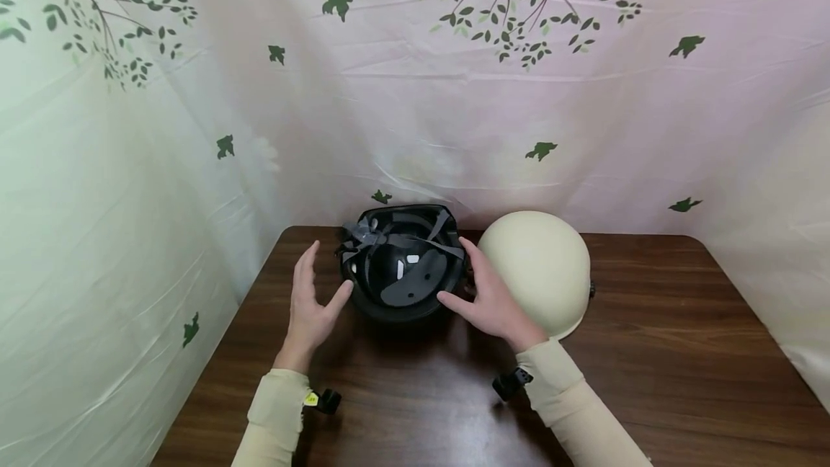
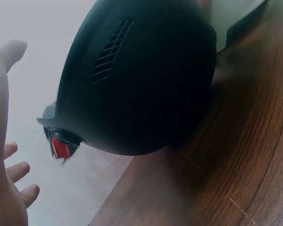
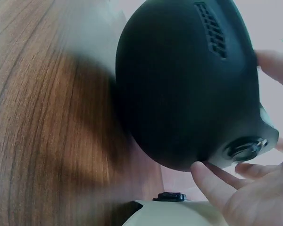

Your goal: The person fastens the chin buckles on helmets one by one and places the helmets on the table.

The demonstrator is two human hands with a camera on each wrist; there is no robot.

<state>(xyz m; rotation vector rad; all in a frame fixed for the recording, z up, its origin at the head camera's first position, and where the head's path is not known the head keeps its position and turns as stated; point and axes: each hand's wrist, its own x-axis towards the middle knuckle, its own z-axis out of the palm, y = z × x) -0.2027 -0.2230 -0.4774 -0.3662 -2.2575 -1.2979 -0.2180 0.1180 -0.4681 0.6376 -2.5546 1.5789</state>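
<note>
A black helmet [image 1: 405, 272] lies upside down at the back of the table, its padded inside and grey straps facing up. My left hand [image 1: 310, 308] is just left of it, fingers spread, apart from the shell; the left wrist view shows a gap between this hand and the helmet's vented side [image 2: 141, 80]. At the helmet's right side is my right hand [image 1: 488, 294], thumb by the rim and fingers extended along the shell. In the right wrist view, fingertips [image 3: 205, 176] appear to touch the helmet near a round side fitting [image 3: 245, 149].
A cream helmet [image 1: 534, 272] sits dome up beside the right hand, close to the black one. The brown wooden table [image 1: 681, 352] ends at a leaf-patterned curtain [image 1: 454, 114] behind and at the sides. Small black cameras are strapped to both wrists.
</note>
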